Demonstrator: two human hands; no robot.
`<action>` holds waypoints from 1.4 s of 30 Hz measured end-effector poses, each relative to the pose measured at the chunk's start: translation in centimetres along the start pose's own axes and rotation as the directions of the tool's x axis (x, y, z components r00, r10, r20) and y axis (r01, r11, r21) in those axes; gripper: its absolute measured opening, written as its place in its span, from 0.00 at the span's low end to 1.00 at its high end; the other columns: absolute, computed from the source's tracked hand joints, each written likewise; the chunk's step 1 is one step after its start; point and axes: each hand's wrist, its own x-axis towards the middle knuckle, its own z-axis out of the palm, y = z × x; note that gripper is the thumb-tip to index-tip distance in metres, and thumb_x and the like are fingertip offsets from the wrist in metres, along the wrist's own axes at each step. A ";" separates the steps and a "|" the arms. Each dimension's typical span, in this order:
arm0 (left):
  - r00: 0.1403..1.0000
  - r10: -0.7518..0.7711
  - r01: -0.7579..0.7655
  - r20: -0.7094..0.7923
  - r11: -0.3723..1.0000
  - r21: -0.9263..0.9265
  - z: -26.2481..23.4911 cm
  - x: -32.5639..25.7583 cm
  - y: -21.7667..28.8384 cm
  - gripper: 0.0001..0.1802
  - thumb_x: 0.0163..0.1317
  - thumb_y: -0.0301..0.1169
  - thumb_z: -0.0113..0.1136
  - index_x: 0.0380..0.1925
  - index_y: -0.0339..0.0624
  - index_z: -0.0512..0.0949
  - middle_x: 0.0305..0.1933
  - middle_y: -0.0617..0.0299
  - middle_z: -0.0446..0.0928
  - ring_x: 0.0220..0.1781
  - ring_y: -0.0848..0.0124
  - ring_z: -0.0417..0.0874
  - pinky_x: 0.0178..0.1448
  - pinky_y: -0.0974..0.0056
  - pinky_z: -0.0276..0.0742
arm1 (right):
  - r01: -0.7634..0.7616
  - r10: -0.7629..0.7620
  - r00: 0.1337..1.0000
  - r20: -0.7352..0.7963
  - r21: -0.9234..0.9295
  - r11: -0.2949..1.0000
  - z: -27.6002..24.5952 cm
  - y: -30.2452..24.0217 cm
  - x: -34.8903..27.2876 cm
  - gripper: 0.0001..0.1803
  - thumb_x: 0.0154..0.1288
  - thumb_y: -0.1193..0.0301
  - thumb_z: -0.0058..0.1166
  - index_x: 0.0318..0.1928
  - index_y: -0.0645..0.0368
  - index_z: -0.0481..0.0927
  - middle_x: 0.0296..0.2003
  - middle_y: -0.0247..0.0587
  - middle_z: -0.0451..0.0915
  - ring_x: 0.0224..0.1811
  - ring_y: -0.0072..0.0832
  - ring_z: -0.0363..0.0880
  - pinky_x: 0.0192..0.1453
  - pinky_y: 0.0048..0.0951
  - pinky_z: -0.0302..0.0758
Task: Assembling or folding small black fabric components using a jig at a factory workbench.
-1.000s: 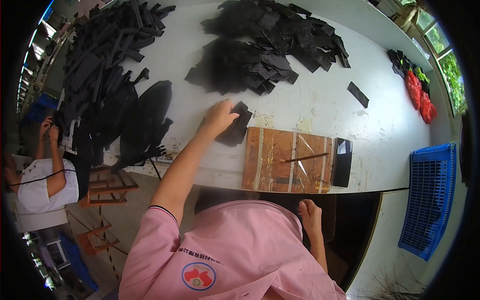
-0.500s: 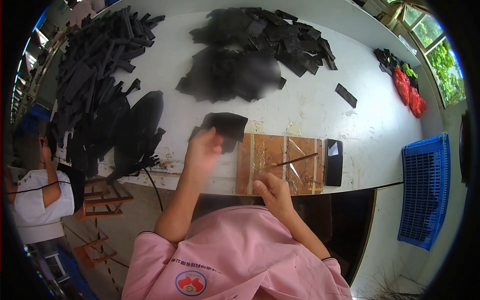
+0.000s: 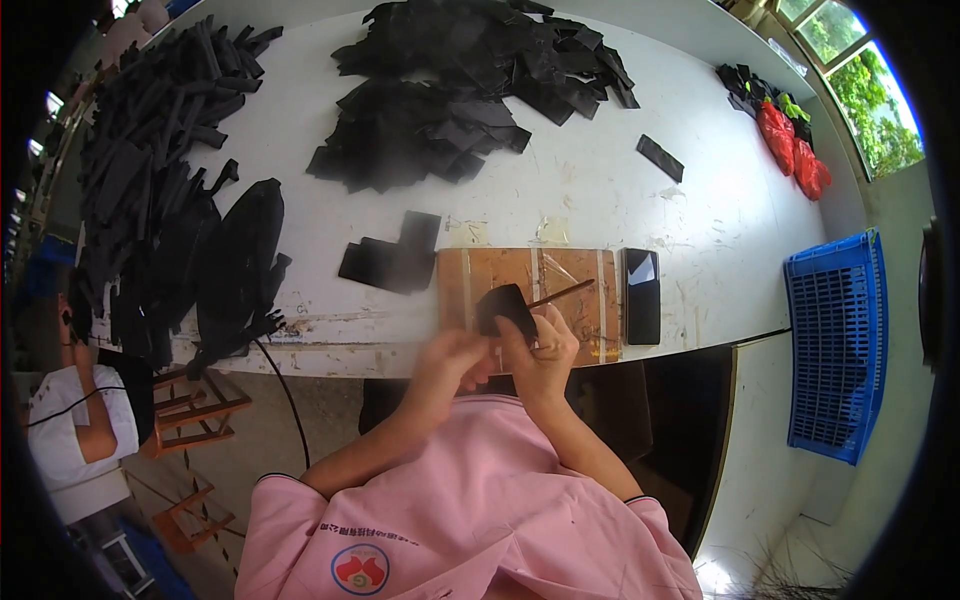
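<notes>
Above the front part of a brown board [image 3: 470, 275], my right hand [image 3: 546, 358] pinches a small flat black piece [image 3: 506, 306], thumb on top. My left hand [image 3: 448, 372] is close to the lower left of that piece, smeared by motion, and whether its fingers hold anything is unclear. A thin brown stick [image 3: 572, 291] lies slantwise on the board, its near end hidden behind the black piece and my right hand. Left of the board, a few flat black pieces [image 3: 395, 262] overlap on the white table [image 3: 560, 190].
Heaps of black pieces lie at the back [image 3: 420, 125] and far left [image 3: 170, 130]. A phone [image 3: 641, 297] sits right of the board, with a single black strip [image 3: 660, 158] beyond. Red bags [image 3: 790, 145] and a blue crate [image 3: 835, 345] are at right. A person [image 3: 85, 410] sits at left.
My left hand has come from the loose black pieces back toward my right hand. A black piece is now in my right hand, which was bare at the board's edge. The view has shifted slightly.
</notes>
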 end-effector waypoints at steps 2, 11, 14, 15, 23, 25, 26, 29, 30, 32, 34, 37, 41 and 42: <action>0.987 0.150 -0.148 -0.055 0.988 0.034 0.8 -0.5 0.8 0.08 0.57 0.34 0.52 0.28 0.41 0.71 0.25 0.65 0.73 0.23 0.79 0.71 0.27 0.76 0.66 | 0.074 -0.075 0.996 -0.045 -0.031 0.997 -0.1 0.1 -0.1 0.04 0.45 0.78 0.58 0.23 0.63 0.75 0.20 0.36 0.69 0.19 0.24 0.66 0.22 0.24 0.63; 0.939 0.333 -0.318 -0.087 0.936 0.154 1.9 -0.1 2.5 0.08 0.54 0.33 0.55 0.25 0.40 0.71 0.21 0.68 0.72 0.21 0.83 0.69 0.24 0.79 0.63 | 0.312 -0.312 0.950 0.025 -0.162 0.936 -0.9 1.0 -0.4 0.07 0.38 0.80 0.57 0.20 0.61 0.72 0.21 0.39 0.69 0.20 0.31 0.67 0.23 0.27 0.65; 0.947 0.310 -0.294 -0.089 0.943 0.156 1.3 0.9 2.1 0.07 0.54 0.30 0.55 0.24 0.38 0.71 0.21 0.67 0.72 0.20 0.83 0.69 0.22 0.80 0.62 | 0.437 -0.431 0.898 0.084 -0.258 0.861 -1.2 1.3 -0.4 0.07 0.38 0.79 0.56 0.22 0.61 0.72 0.23 0.40 0.70 0.21 0.34 0.69 0.24 0.27 0.67; 0.951 0.295 -0.279 -0.090 0.948 0.155 1.1 1.1 2.0 0.06 0.54 0.28 0.55 0.23 0.38 0.72 0.21 0.66 0.73 0.19 0.84 0.70 0.21 0.80 0.62 | 0.437 -0.430 0.899 0.084 -0.259 0.861 -1.5 1.3 -0.5 0.07 0.38 0.79 0.56 0.22 0.61 0.72 0.23 0.40 0.70 0.21 0.34 0.69 0.24 0.27 0.67; 0.907 0.420 -0.410 0.033 0.864 0.294 1.7 0.7 2.0 0.02 0.52 0.16 0.52 0.25 0.33 0.72 0.22 0.64 0.75 0.21 0.82 0.73 0.25 0.77 0.70 | 0.063 -0.066 0.978 0.196 0.023 0.998 -2.4 -0.6 0.2 0.12 0.45 0.71 0.61 0.31 0.62 0.76 0.27 0.38 0.74 0.26 0.29 0.74 0.28 0.25 0.71; 0.837 0.546 -0.479 -0.034 0.761 0.438 2.4 0.4 1.5 0.03 0.52 0.16 0.51 0.26 0.34 0.72 0.21 0.64 0.75 0.20 0.82 0.73 0.23 0.76 0.70 | 0.135 -0.132 0.979 0.156 -0.006 0.991 -2.0 -0.3 0.3 0.08 0.46 0.76 0.58 0.30 0.62 0.76 0.25 0.40 0.74 0.21 0.27 0.73 0.26 0.23 0.70; 0.832 0.554 -0.486 -0.033 0.755 0.440 2.5 0.5 1.1 0.03 0.52 0.16 0.51 0.26 0.34 0.72 0.21 0.64 0.75 0.20 0.82 0.73 0.23 0.76 0.70 | 0.143 -0.141 0.978 0.153 -0.002 0.990 -1.7 -0.2 0.2 0.08 0.46 0.76 0.58 0.30 0.62 0.76 0.25 0.40 0.74 0.21 0.27 0.73 0.26 0.23 0.70; 0.636 0.763 -0.544 -0.118 0.552 0.632 2.9 0.9 0.0 0.06 0.50 0.21 0.54 0.31 0.36 0.72 0.25 0.61 0.76 0.25 0.76 0.75 0.27 0.71 0.71 | 0.141 -0.125 0.989 0.085 -0.220 0.965 -0.6 0.4 -0.2 0.04 0.44 0.80 0.53 0.25 0.65 0.74 0.21 0.40 0.72 0.18 0.27 0.70 0.23 0.24 0.68; 0.626 0.770 -0.550 -0.119 0.545 0.633 2.8 1.3 0.1 0.06 0.50 0.21 0.54 0.31 0.36 0.72 0.25 0.61 0.76 0.25 0.76 0.75 0.27 0.71 0.71 | 0.152 -0.137 0.987 0.084 -0.216 0.964 -0.7 0.6 -0.2 0.04 0.44 0.80 0.53 0.25 0.65 0.74 0.21 0.40 0.72 0.18 0.27 0.70 0.23 0.24 0.68; 0.917 0.376 -0.361 -0.130 0.924 0.128 1.6 1.8 0.6 0.06 0.48 0.20 0.55 0.28 0.37 0.71 0.24 0.64 0.74 0.22 0.76 0.73 0.26 0.71 0.70 | 0.064 -0.059 0.998 0.030 -0.187 0.980 -0.7 1.0 0.0 0.05 0.42 0.80 0.53 0.25 0.65 0.74 0.20 0.40 0.70 0.18 0.25 0.70 0.22 0.22 0.66; 0.948 0.313 -0.313 -0.062 0.950 0.018 1.3 1.3 1.5 0.07 0.46 0.19 0.56 0.27 0.38 0.71 0.24 0.65 0.73 0.22 0.77 0.72 0.26 0.72 0.70 | 0.034 -0.024 0.997 0.077 -0.119 0.992 -1.1 1.3 -0.4 0.03 0.44 0.81 0.53 0.24 0.66 0.74 0.18 0.36 0.71 0.18 0.21 0.68 0.22 0.20 0.65; 0.938 0.338 -0.328 0.071 0.937 -0.122 1.5 1.1 1.8 0.09 0.44 0.17 0.55 0.27 0.39 0.69 0.25 0.64 0.74 0.22 0.85 0.67 0.21 0.80 0.60 | -0.522 0.414 0.853 0.318 0.501 0.691 -1.3 0.6 -0.5 0.04 0.52 0.78 0.50 0.22 0.62 0.74 0.19 0.25 0.70 0.21 0.15 0.66 0.24 0.20 0.63; 0.766 0.618 -0.524 -0.176 0.759 0.387 1.6 2.6 0.6 0.07 0.46 0.17 0.54 0.27 0.36 0.70 0.24 0.65 0.75 0.23 0.81 0.72 0.24 0.74 0.68 | -0.710 0.395 0.698 0.598 0.649 0.272 -1.3 1.7 -0.5 0.07 0.54 0.75 0.54 0.21 0.56 0.72 0.18 0.27 0.69 0.19 0.14 0.61 0.23 0.16 0.57; 0.761 0.625 -0.532 -0.172 0.754 0.384 1.9 2.5 0.5 0.07 0.46 0.17 0.54 0.27 0.36 0.70 0.24 0.65 0.75 0.23 0.81 0.72 0.24 0.74 0.68 | -0.705 0.389 0.704 0.594 0.652 0.280 -1.4 1.8 -0.3 0.07 0.54 0.75 0.54 0.21 0.56 0.72 0.18 0.27 0.69 0.19 0.14 0.61 0.23 0.16 0.57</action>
